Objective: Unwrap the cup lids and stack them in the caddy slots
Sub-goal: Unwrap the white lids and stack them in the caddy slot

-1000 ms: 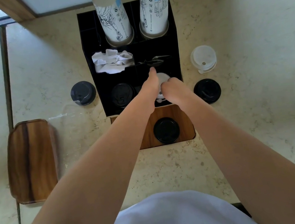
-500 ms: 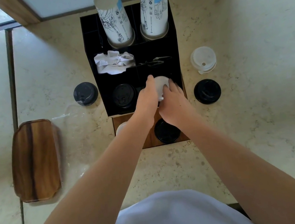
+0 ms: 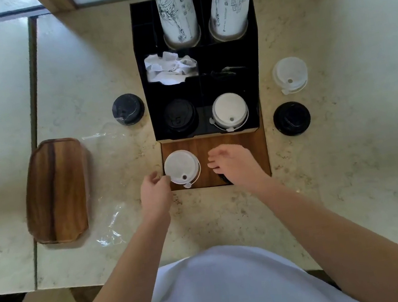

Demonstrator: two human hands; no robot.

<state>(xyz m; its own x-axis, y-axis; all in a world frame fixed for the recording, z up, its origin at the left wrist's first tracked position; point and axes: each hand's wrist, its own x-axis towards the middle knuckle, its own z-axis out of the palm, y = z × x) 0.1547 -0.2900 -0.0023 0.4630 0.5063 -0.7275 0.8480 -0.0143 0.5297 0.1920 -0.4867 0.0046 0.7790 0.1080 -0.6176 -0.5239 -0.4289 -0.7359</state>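
Resting on the wooden board [image 3: 232,141] in front of the caddy [image 3: 256,66], a white lid [image 3: 181,166] is being touched at its left rim by the fingertips of the left hand [image 3: 154,194]; whether it is being pinched cannot be told. The right hand [image 3: 235,165] is being held over the board with its fingers spread and relaxed, nothing in it, and a black lid [image 3: 224,179] is being mostly hidden beneath it. In the caddy's front slots, a black stack [image 3: 180,119] is being kept on the left and a white stack [image 3: 230,110] on the right. Crumpled wrap [image 3: 171,69] is being held in a middle compartment, and two cup sleeves [image 3: 177,10] are being kept upright in the rear slots. On the table [image 3: 361,166], loose lids are lying beside the caddy: a black one [image 3: 127,109] to the left, a white one [image 3: 290,74] and another black one [image 3: 291,118] to the right. A wooden tray [image 3: 56,191] and clear film [image 3: 112,222] are lying further left.
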